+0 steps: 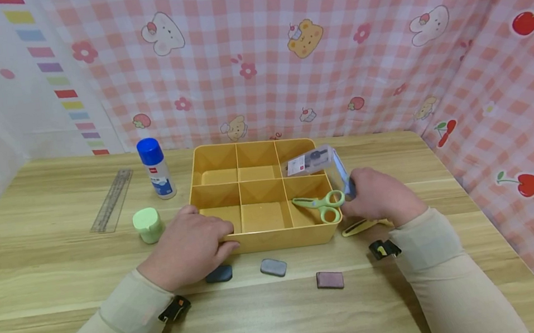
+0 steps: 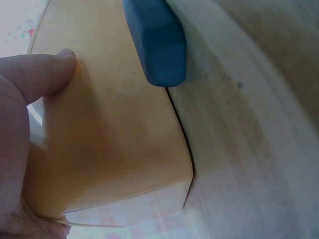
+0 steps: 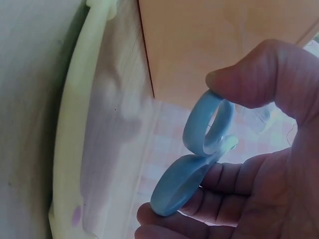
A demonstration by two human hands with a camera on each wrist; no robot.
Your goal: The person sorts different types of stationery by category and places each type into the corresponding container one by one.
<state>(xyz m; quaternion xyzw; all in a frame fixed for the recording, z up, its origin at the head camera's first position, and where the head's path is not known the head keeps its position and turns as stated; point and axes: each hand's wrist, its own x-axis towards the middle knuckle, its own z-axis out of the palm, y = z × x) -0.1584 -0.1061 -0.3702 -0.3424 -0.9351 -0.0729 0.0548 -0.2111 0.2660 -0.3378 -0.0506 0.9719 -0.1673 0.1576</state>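
Note:
A yellow tray [image 1: 269, 239] with several compartments stands on the table. My left hand [image 1: 189, 247] grips its front left corner, the thumb on the outer front wall. At the tray's right side my right hand [image 1: 382, 196] holds blue-handled scissors [image 3: 172, 181], thumb on one loop and fingers by the other. Their blades cannot be made out clearly. Green scissors [image 1: 319, 202] lie in the front right compartment, handles over the rim. A clear plastic case [image 1: 304, 162] with dark items leans in the back right compartment. Below my right hand lies a yellow cutter-like tool [image 1: 358, 227].
In front of the tray lie a dark blue block [image 1: 219, 274], a grey block [image 1: 273, 267] and a purple block [image 1: 330, 280]. A blue-capped glue bottle [image 1: 158, 172], a clear ruler [image 1: 112, 201] and a light green rounded object [image 1: 148, 225] are at left. Patterned cloth hangs behind and right.

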